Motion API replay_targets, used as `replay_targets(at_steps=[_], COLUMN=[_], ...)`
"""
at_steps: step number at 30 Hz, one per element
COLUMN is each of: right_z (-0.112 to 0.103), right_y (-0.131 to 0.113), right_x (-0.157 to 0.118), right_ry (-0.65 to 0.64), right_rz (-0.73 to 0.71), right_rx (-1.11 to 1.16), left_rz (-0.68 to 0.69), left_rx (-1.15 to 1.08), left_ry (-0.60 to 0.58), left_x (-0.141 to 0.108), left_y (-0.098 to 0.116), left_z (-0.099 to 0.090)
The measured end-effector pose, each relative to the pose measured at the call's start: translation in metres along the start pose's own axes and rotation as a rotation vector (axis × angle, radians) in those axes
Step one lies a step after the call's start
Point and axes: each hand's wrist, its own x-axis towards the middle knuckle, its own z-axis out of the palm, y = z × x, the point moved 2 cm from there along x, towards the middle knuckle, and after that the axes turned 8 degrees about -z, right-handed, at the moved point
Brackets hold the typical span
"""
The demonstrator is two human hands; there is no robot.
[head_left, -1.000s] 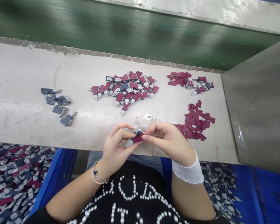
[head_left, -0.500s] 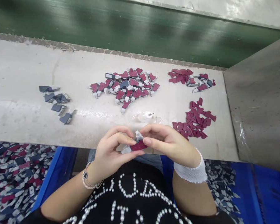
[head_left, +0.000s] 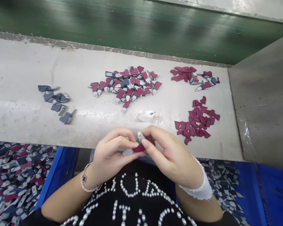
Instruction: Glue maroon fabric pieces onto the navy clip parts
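Close to my body, at the table's near edge, both hands hold one small moulded plastic part (head_left: 138,148) with a maroon face and light grey ends. My left hand (head_left: 115,150) pinches it between thumb and fingers from the left. My right hand (head_left: 166,152) grips its other side, thumb pressed near the upper grey tip; the fingers behind are partly hidden. Beyond my hands lies a small white bottle with a thin metal tip (head_left: 147,115). Past it spreads a pile of maroon, navy and grey parts (head_left: 134,86). Loose maroon pieces (head_left: 198,121) lie to the right.
Several navy-and-grey parts (head_left: 58,100) lie on the table (head_left: 91,122) at left. More maroon pieces (head_left: 182,73) are at the back right. A metal panel (head_left: 261,103) bounds the right end. Blue bins of parts stand below, left (head_left: 53,175) and right (head_left: 248,185).
My right hand has turned, its wrist lower and its thumb shifted up toward the part's grey tip. My left hand keeps its pinch. The camera view has shifted slightly.
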Motion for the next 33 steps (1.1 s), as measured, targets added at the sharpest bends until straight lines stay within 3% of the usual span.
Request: replay_targets(at_steps=[10,33], right_z=[-0.015,-0.015], right_y=[-0.01,-0.02], right_x=[-0.007,-0.009], right_ry=[-0.133,-0.115], right_rz=[-0.052,-0.084], right_rx=[0.051,-0.086], left_rz=[-0.014,-0.064], left_rx=[-0.088,-0.078], left_ry=[-0.059,-0.07], left_x=[0.004,0.004], left_y=[0.01,0.016], left_z=[-0.004,-0.004])
